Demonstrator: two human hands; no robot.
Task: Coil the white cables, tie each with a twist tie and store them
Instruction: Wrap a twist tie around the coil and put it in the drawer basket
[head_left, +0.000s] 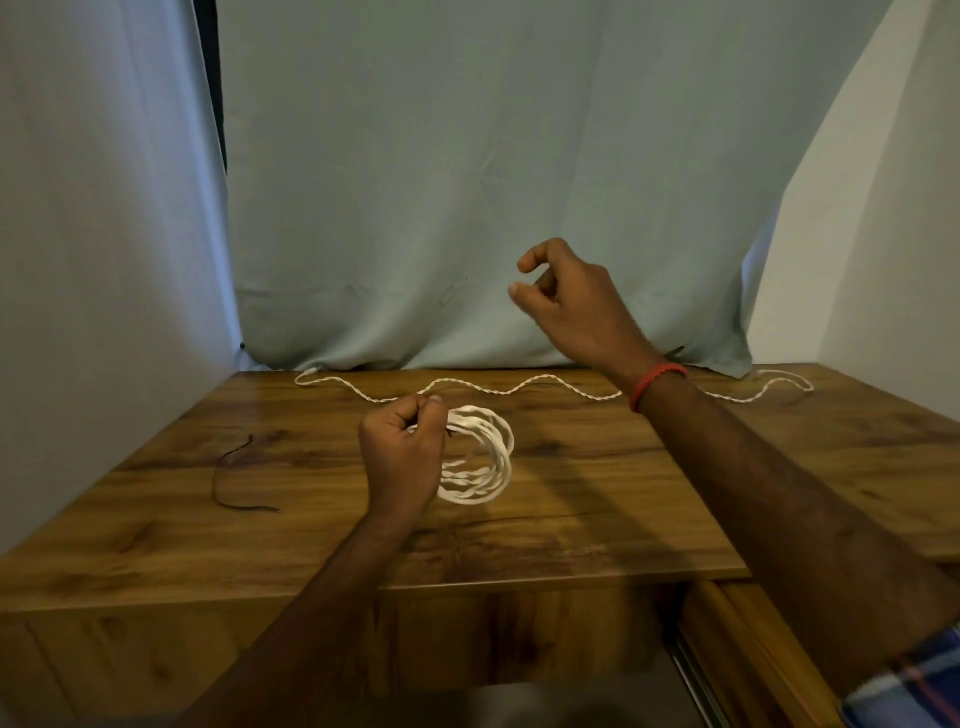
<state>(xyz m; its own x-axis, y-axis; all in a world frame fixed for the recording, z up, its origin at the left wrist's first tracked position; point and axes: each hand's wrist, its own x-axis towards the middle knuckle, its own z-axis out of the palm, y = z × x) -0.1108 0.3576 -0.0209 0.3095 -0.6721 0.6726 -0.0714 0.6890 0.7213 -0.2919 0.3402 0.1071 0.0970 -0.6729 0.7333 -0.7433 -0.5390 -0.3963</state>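
The fingers of the left hand are clamped round one side of a coiled white cable, whose loops spread out to the right of the knuckles over the wooden table. The fingers of the right hand are loosely curled, thumb and forefinger apart, with nothing seen between them; a red wristband is worn below. A second white cable is laid in waves just beyond the left fingers, passing under the right wrist. A dark twist tie is left well apart to the left. A pale blue cloth is hung behind.
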